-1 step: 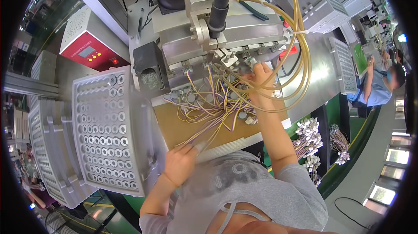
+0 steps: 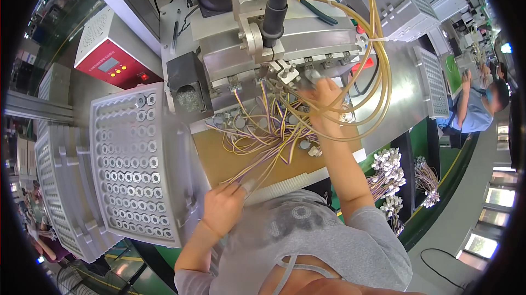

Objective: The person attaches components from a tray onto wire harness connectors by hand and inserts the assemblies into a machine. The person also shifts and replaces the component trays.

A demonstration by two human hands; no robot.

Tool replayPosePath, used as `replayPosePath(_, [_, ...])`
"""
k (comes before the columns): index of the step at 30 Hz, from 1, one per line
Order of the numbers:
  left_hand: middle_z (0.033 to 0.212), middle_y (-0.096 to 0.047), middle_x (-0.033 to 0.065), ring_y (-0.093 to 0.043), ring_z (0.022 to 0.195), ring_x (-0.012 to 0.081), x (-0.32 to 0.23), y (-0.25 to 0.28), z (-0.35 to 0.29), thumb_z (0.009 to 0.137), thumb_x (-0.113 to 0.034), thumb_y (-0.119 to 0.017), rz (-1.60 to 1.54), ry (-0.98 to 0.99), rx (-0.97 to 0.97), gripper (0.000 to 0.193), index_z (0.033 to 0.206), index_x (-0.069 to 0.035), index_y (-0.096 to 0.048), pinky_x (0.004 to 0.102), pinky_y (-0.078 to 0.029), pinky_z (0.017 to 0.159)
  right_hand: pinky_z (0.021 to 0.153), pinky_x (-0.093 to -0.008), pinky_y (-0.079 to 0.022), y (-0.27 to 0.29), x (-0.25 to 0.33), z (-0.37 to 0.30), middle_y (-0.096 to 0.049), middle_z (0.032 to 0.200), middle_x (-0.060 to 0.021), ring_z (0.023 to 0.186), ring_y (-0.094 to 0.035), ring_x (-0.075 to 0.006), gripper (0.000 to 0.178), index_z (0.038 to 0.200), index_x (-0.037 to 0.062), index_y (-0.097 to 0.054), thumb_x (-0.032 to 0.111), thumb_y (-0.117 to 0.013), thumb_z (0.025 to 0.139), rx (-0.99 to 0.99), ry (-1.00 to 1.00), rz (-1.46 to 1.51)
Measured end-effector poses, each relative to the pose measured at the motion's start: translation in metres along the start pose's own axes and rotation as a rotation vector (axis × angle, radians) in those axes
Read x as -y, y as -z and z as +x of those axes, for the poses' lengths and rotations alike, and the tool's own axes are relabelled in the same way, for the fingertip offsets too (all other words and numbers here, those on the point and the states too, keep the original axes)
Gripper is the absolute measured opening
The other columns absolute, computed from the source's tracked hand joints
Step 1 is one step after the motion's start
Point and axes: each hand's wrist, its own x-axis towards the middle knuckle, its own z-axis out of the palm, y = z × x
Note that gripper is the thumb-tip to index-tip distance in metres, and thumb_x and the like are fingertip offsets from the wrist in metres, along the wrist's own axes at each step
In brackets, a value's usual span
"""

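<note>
At the near left edge of the brown work board, my left hand (image 2: 223, 208) is closed round the ends of a bundle of yellow, white and purple wires (image 2: 257, 162). The wires fan out across the board (image 2: 211, 155) toward small round grey parts (image 2: 240, 123) in front of the machine. My right hand (image 2: 326, 96) is up at the metal fixture (image 2: 288, 73), its fingers pinched on a small silvery part (image 2: 313, 75) that is blurred. Some fingertips are hidden. Two small connectors (image 2: 234, 86) with wires sit along the machine's front edge.
Left stands a white tray (image 2: 167, 147) with rows of metal rings, below a red-and-white control box (image 2: 118, 62). A black bin (image 2: 189, 70) flanks the fixture. Yellowish hoses (image 2: 386, 89) loop over my right wrist. Wire bundles with white connectors (image 2: 388, 166) hang at right; a co-worker (image 2: 476, 108) sits beyond.
My right hand and the silvery part have shifted slightly and are more blurred. My left hand has moved a little to the left, still on the wires.
</note>
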Motion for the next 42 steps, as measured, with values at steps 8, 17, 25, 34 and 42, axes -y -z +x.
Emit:
replayPosePath(8, [0.062,-0.053,0.009,-0.049,0.053,0.0233,0.003,0.054,0.003,0.057,0.005,-0.058,0.066,0.086,-0.34,0.029,0.084,-0.001,-0.064,0.0322,-0.039,0.048,0.045,-0.0237,-0.04,0.045,0.001,0.012,-0.056,0.062,-0.0051,0.054,-0.053,-0.0111,0.02,0.072,-0.0016,-0.057,0.016,-0.051,0.079,0.248,0.514,-0.774])
replayPosePath(17, [0.058,-0.047,0.0081,-0.048,0.054,0.0226,0.012,0.071,0.015,0.058,-0.004,-0.059,0.058,-0.275,-0.182,0.011,0.059,-0.004,-0.048,0.032,-0.039,0.046,0.048,-0.033,-0.041,0.006,-0.003,-0.116,-0.055,0.064,-0.0089,0.051,-0.052,-0.0231,0.023,0.091,-0.0003,-0.06,0.006,-0.063,0.069,1.262,0.706,-0.65])
replayPosePath(25, [0.074,-0.06,0.0128,-0.055,0.068,0.0314,0.185,0.094,0.055,0.07,-0.02,-0.061,0.568,0.631,-0.7,0.027,0.094,-0.007,-0.061,0.0403,-0.044,0.062,0.049,-0.0189,-0.035,0.011,-0.005,-0.118,-0.052,0.069,-0.002,0.059,-0.044,-0.0055,0.017,0.094,-0.0021,-0.057,0.002,-0.056,0.077,1.166,0.034,-0.365])
replayPosePath(34, [0.087,-0.062,0.0109,-0.061,0.068,0.0198,0.107,0.097,0.024,0.075,-0.019,-0.056,-0.644,0.635,-0.651,0.034,0.104,0.0,-0.055,0.0265,-0.048,0.06,0.076,-0.0246,-0.041,0.0,0.009,-0.099,-0.057,0.1,-0.0038,0.084,-0.051,-0.0084,0.032,0.111,-0.0005,-0.051,0.017,-0.047,0.085,1.373,-0.201,-0.293])
replayPosePath(42, [0.096,-0.059,0.0111,-0.061,0.077,0.0238,0.019,0.033,-0.004,0.082,-0.011,-0.053,-1.716,0.588,-0.405,0.028,0.108,0.0,-0.052,0.0289,-0.05,0.06,0.076,-0.0274,-0.042,-0.004,-0.014,-0.094,-0.057,0.099,-0.0083,0.089,-0.054,-0.0185,0.036,0.115,0.0024,-0.05,0.021,-0.043,0.084,1.418,-0.021,-0.548])
